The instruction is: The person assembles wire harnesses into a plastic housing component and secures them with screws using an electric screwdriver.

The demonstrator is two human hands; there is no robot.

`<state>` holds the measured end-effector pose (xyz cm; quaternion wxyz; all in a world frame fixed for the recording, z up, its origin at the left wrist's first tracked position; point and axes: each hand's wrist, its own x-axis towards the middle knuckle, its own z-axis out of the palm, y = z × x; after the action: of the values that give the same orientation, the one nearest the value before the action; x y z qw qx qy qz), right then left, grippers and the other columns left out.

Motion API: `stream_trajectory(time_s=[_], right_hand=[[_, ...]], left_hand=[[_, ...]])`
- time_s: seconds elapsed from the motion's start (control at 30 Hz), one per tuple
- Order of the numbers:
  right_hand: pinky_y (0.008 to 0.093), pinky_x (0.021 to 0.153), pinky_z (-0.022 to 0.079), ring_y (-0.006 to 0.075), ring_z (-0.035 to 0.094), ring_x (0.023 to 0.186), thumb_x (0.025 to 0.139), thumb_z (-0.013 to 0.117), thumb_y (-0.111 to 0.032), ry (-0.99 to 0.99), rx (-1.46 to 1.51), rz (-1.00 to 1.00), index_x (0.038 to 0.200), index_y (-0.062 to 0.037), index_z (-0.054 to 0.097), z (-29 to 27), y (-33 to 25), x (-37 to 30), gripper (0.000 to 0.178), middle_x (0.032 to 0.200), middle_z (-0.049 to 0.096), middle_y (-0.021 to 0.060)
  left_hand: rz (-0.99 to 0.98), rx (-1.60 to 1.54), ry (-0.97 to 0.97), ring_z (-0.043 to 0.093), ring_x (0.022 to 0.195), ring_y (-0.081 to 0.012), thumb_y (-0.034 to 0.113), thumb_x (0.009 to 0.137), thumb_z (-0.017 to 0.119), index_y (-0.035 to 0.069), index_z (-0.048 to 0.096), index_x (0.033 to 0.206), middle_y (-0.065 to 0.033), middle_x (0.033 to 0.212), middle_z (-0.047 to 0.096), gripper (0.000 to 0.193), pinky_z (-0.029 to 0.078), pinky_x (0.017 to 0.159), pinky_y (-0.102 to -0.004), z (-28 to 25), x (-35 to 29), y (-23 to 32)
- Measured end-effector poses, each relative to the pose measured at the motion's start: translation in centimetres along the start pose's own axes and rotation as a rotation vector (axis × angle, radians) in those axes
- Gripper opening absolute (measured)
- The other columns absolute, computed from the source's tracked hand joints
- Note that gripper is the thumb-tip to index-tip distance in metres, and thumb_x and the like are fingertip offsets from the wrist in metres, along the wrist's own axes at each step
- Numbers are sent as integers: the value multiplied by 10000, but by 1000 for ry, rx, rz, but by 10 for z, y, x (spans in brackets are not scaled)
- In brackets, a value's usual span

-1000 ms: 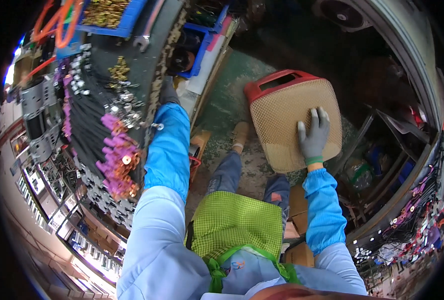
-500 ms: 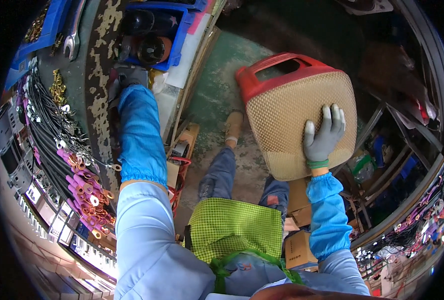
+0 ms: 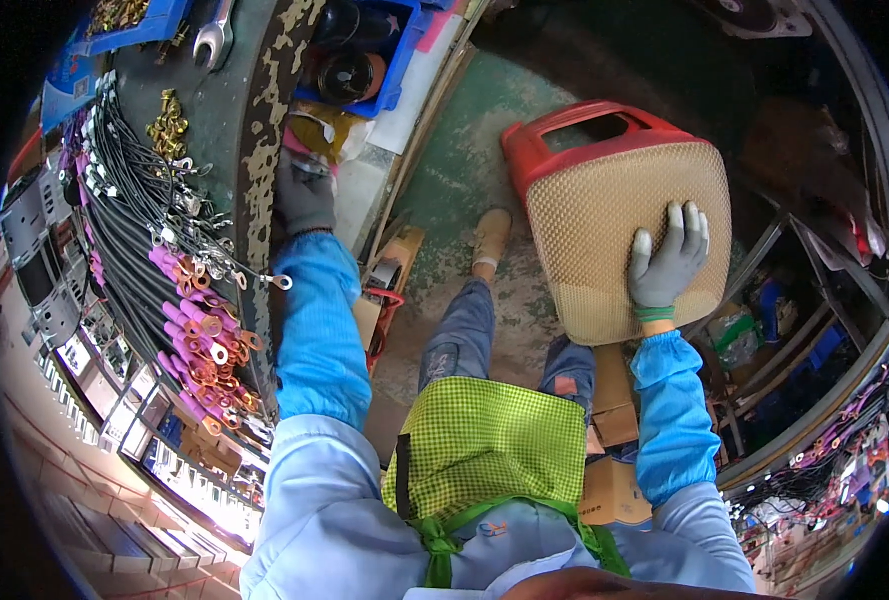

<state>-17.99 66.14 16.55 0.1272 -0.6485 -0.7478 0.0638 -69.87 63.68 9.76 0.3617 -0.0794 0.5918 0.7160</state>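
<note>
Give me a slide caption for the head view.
Gloved right hand resting on a tan-covered red seat; gloved left hand beside a yellowish plastic bag near a blue bin.

The view looks out from the person's head, through the left of two fisheye cameras worn side by side; it faces steeply down, upright, over the shirt (image 3: 320, 490) and checked apron (image 3: 500, 440) toward the floor (image 3: 460, 180); shirt sits nearest, floor farther off; both left hand (image 3: 308, 200) and right hand (image 3: 668, 262) fall inside; workbench (image 3: 227, 110) and metal frame (image 3: 873, 115) curve along opposite sides.
</note>
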Motion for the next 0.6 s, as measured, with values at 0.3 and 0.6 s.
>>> stream_trajectory(time_s=[0.3,0.6], right_hand=[[508,1069,266,377,375,1277,868,535,-415,11,-27,-2,1288,-80,510,1,4,-2,538,1358,445,155],[499,1068,268,369,378,1275,853,551,-408,13,-41,8,1287,-93,507,1,4,-5,539,1358,442,144]], left_hand=[[-720,-542,-606,445,1145,-302,372,753,731,87,396,1380,-132,1302,447,766,434,959,-488,46,-165,-35],[-913,-733,-786,458,1155,-374,414,713,775,63,209,1476,-206,1462,301,1013,420,972,-499,56,-217,-54]])
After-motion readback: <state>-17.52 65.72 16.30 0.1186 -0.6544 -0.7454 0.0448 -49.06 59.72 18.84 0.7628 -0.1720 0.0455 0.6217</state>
